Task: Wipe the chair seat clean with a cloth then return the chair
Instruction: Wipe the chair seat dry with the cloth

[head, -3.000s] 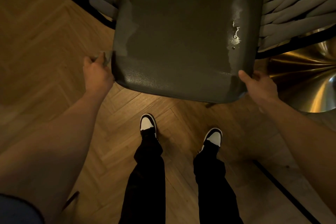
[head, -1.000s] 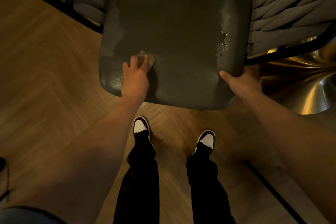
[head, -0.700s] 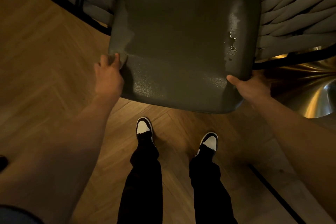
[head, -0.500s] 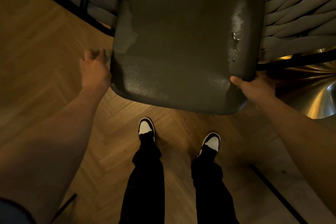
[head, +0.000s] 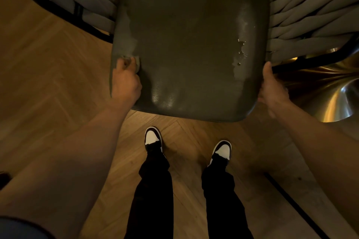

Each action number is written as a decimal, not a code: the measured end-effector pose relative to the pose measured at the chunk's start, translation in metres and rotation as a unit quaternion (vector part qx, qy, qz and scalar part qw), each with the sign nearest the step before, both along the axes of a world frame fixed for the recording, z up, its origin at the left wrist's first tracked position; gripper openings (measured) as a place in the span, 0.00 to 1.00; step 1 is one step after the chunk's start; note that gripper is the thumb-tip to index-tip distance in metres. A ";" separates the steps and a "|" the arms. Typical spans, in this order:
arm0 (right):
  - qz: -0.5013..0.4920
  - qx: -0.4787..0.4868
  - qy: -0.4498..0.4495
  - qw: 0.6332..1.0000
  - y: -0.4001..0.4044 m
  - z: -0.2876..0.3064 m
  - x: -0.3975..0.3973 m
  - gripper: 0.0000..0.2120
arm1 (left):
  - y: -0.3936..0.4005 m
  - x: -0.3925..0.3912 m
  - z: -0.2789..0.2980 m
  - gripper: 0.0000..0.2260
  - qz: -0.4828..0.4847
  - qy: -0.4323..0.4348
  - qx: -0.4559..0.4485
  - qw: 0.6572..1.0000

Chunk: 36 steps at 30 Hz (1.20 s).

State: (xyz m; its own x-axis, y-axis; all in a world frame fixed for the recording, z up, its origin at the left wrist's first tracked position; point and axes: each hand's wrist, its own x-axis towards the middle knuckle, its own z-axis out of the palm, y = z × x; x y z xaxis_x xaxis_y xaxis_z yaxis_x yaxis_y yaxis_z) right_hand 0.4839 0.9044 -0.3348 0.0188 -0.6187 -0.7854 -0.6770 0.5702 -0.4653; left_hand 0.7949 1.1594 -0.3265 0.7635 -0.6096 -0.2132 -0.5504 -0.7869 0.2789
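Note:
A dark leather chair seat [head: 190,44] fills the upper middle of the head view, with wet streaks and droplets [head: 240,52] near its right side. My left hand [head: 126,83] lies on the seat's front left corner and holds a small grey cloth [head: 134,61] bunched under its fingers against the seat. My right hand [head: 272,87] grips the seat's front right edge, thumb on top and fingers underneath, hidden.
Woven grey rope armrests on a black frame [head: 81,6] [head: 310,15] flank the seat. A shiny brass table base [head: 338,95] stands at the right. My two feet in black-and-white shoes [head: 153,137] stand on the herringbone wood floor just before the chair.
My left hand has come back from off the seat's left edge onto the front left corner with the cloth. My right hand keeps its hold on the right edge.

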 end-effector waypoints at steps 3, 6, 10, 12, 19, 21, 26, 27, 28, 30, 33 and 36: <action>0.009 0.005 -0.019 1.000 -0.003 0.002 -0.005 0.57 | -0.027 -0.034 -0.001 0.23 -0.019 0.025 -0.017 0.999; 0.008 0.007 -0.035 0.999 0.002 0.021 0.000 0.60 | -0.062 -0.076 0.001 0.25 -0.053 0.050 -0.016 0.997; 0.014 0.010 -0.046 0.999 0.001 0.027 0.001 0.55 | -0.111 -0.138 0.003 0.27 -0.090 0.070 0.002 0.994; 0.014 0.018 -0.041 0.999 -0.001 0.024 0.002 0.54 | -0.130 -0.164 0.002 0.27 -0.110 0.070 0.004 0.991; 0.008 0.047 -0.057 0.997 -0.003 0.028 0.008 0.40 | -0.174 -0.215 0.007 0.24 -0.191 0.053 -0.001 0.980; -0.003 0.061 -0.073 0.995 -0.004 0.023 0.008 0.34 | -0.181 -0.230 0.012 0.22 -0.244 0.053 -0.005 0.968; -0.027 0.087 -0.106 0.990 -0.010 0.015 -0.007 0.38 | -0.190 -0.240 0.010 0.20 -0.283 0.068 0.014 0.957; -0.023 0.088 -0.117 0.989 -0.010 0.015 -0.009 0.36 | -0.188 -0.236 0.010 0.19 -0.294 0.054 0.023 0.954; -0.019 0.085 -0.115 0.990 -0.011 0.012 -0.012 0.32 | -0.187 -0.231 0.011 0.17 -0.307 0.034 0.026 0.951; -0.014 0.072 -0.107 0.991 -0.011 0.010 -0.009 0.23 | -0.182 -0.222 0.020 0.17 -0.340 -0.018 0.018 0.940; 0.038 0.040 -0.071 0.996 -0.009 0.011 0.003 0.23 | -0.171 -0.200 0.019 0.20 -0.349 -0.036 0.000 0.936; 0.116 -0.018 -0.015 0.993 -0.013 0.009 0.013 0.30 | -0.153 -0.168 0.008 0.24 -0.285 -0.006 0.028 0.958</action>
State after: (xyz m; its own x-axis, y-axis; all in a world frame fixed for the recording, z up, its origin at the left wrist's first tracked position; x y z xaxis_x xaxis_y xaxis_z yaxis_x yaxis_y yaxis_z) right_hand 0.4971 0.8919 -0.3263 0.1868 -0.6219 -0.7605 -0.7738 0.3838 -0.5039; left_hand 0.6264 1.0059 -0.3190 0.3127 -0.9160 -0.2514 -0.8983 -0.3712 0.2349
